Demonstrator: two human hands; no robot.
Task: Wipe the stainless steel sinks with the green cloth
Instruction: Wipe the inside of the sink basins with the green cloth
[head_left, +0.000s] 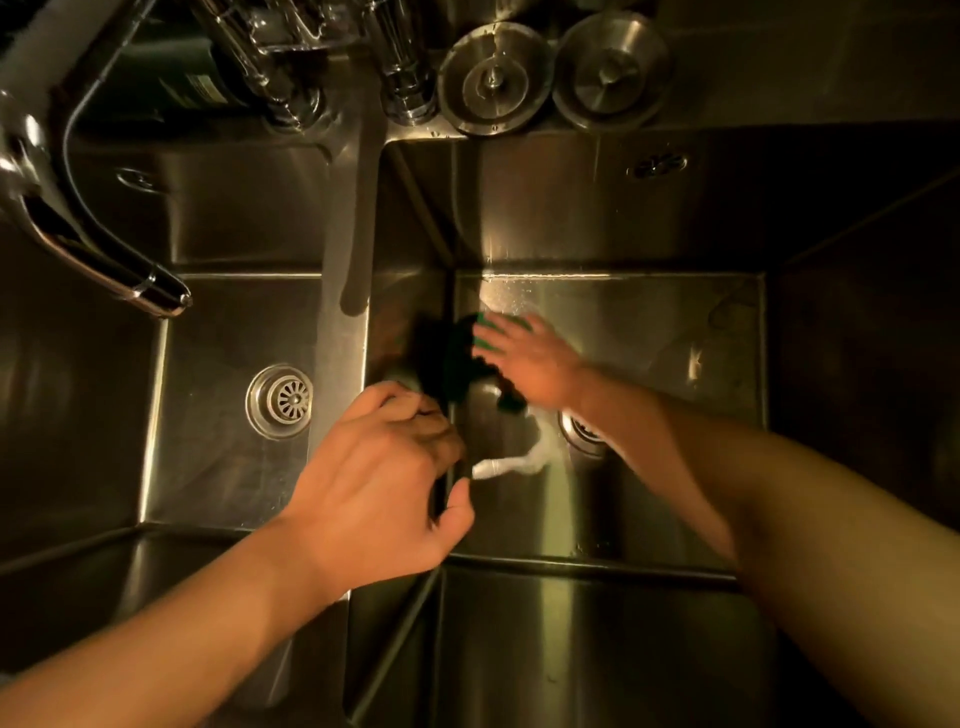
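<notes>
A steel double sink fills the head view, with a left basin (208, 467) and a right basin (649, 332) parted by a narrow divider (337, 291). The green cloth (452, 364) lies bunched on the floor of the right basin, at its left side close against the divider wall; most of it sits in shadow and looks dark, with a brighter green edge showing between the fingers on it. The right hand (530, 364) lies flat on the cloth's right part, fingers spread and straight, pressing it to the basin floor, the forearm reaching in from the lower right. The left hand (384, 467) rests on the divider just beside the cloth, knuckles up and fingers curled down over the edge toward the right basin; whether it grips anything cannot be told, as the fingertips are hidden. The two hands are near each other but apart. A white streak (511, 460) curves over the floor of the right basin between the left thumb and the right drain (584, 434), which the right wrist half covers. The left drain (280, 400) shows whole in the left basin. A chrome tap (109, 260) slants over the left basin from the upper left. Two round metal plugs (493, 83) (610, 70) sit side by side on the back ledge above the right basin
</notes>
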